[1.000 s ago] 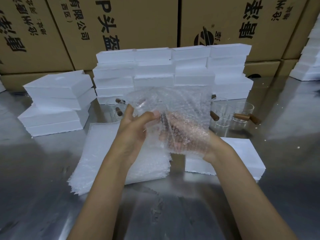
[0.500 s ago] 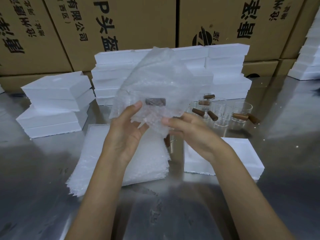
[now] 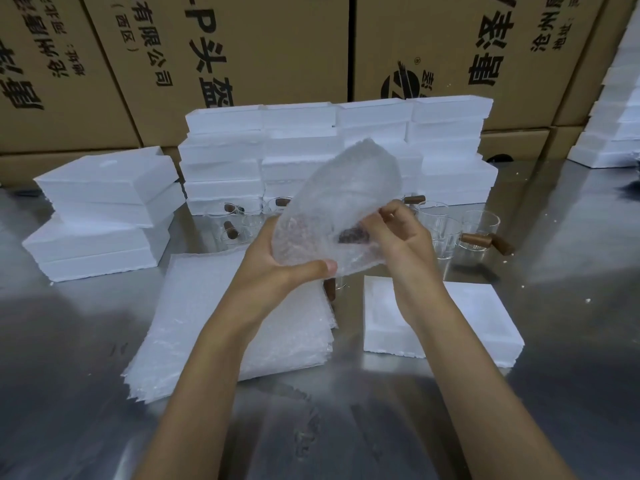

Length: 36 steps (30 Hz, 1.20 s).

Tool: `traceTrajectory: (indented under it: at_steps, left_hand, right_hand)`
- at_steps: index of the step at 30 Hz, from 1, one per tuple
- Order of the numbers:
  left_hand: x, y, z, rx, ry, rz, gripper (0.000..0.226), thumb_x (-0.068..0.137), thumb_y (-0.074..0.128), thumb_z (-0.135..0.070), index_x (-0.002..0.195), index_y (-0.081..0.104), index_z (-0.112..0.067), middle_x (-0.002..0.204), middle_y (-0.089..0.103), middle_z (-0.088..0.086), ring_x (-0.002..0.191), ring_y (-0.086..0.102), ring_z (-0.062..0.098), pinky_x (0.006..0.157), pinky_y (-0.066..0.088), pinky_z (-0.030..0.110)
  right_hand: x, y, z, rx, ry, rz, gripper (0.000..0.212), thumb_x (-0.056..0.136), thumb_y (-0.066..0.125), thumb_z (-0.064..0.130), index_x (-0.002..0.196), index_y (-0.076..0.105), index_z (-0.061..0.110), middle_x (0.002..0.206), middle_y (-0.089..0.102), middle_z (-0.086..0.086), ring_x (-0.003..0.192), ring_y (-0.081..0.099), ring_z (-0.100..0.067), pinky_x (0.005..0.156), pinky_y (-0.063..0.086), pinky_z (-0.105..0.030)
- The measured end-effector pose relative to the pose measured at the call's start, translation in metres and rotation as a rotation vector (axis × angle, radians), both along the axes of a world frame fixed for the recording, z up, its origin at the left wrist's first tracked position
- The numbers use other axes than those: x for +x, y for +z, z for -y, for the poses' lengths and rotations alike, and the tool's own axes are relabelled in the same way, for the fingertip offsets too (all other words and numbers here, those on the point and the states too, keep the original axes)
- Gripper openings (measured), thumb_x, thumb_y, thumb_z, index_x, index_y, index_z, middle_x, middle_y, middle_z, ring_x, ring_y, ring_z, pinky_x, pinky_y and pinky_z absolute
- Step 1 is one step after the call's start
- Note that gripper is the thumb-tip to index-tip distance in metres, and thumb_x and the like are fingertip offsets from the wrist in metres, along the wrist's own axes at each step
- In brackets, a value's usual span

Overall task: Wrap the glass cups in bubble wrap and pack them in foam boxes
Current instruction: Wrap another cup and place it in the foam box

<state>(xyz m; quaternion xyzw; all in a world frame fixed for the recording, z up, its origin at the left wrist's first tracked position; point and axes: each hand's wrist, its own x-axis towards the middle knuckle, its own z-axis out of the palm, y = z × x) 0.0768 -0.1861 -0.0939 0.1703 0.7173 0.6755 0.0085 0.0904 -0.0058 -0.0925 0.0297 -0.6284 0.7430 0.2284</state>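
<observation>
Both hands hold one glass cup (image 3: pixel 349 237) above the steel table (image 3: pixel 571 237), half swaddled in a sheet of bubble wrap (image 3: pixel 349 188). The left hand (image 3: pixel 277 268) cradles the bundle from below, thumb pressed flat along its near edge and the other fingers hidden behind the film. The right hand (image 3: pixel 398 233) curls its fingers in and pinches the wrap just beside the cup's brown handle, which shows dark through the plastic.

The wrap's upper flap stands loose and unfolded, so the cup is only partly secured. If the left thumb slackens while the right hand regrips, the glass could slide out of the open side and drop onto the bare metal. A careless swing to the right could also clip the unwrapped glass cups (image 3: pixel 450 230) standing near behind the hands, some of them touching.

An open foam box (image 3: pixel 485 317) waits on the near right, and the stack of bubble wrap sheets (image 3: pixel 207 323) lies at near left. Foam boxes (image 3: pixel 311 133) are piled at the far side.

The cardboard cartons (image 3: pixel 277 46) behind carry black Chinese print, upside down as seen; "有限公司", "沧州" and "地址" can be read, plus a round logo. The rest is cut off.
</observation>
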Motion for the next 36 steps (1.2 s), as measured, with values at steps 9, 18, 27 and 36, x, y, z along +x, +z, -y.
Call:
traceTrajectory:
  at_steps: [9, 18, 27, 36]
  left_hand:
    - [0.004, -0.002, -0.013, -0.212, 0.124, -0.140, 0.051, 0.053, 0.091, -0.030, 0.097, 0.066, -0.039, 0.102, 0.070, -0.012, 0.090, 0.066, -0.002, 0.070, 0.055, 0.019]
    - [0.004, -0.001, -0.017, -0.018, 0.217, -0.176, 0.059, 0.063, 0.093, -0.023, 0.107, 0.059, -0.041, 0.101, 0.067, -0.028, 0.093, 0.063, -0.013, 0.068, 0.046, 0.004]
    - [0.036, -0.011, -0.055, -0.275, 0.089, -0.288, 0.054, 0.068, 0.081, -0.048, 0.109, 0.048, -0.062, 0.108, 0.062, -0.036, 0.099, 0.060, -0.014, 0.078, 0.054, 0.015]
    - [0.039, -0.019, -0.063, -0.294, 0.073, -0.326, 0.014, 0.100, 0.051, -0.036, 0.107, 0.061, -0.029, 0.095, 0.069, -0.014, 0.088, 0.066, 0.005, 0.076, 0.055, 0.034]
  right_hand:
    - [0.008, 0.002, 0.013, 0.339, 0.082, -0.051, 0.049, 0.093, 0.059, 0.006, 0.062, 0.069, 0.043, 0.069, 0.065, 0.025, 0.077, 0.058, 0.003, 0.070, 0.043, -0.012]
    - [0.019, 0.010, 0.021, 0.374, 0.223, -0.010, 0.024, 0.078, 0.054, 0.025, 0.076, 0.069, 0.044, 0.089, 0.057, 0.031, 0.114, 0.048, -0.011, 0.090, 0.037, -0.021]
    - [0.023, 0.000, -0.025, 0.558, -0.113, -0.024, 0.015, 0.079, 0.079, 0.006, 0.092, 0.073, 0.007, 0.092, 0.062, 0.006, 0.096, 0.056, -0.014, 0.083, 0.043, -0.023]
    - [0.048, -0.021, -0.037, 0.387, -0.044, -0.034, 0.022, 0.082, 0.079, 0.008, 0.099, 0.069, 0.018, 0.098, 0.072, -0.002, 0.095, 0.066, -0.023, 0.084, 0.053, -0.036]
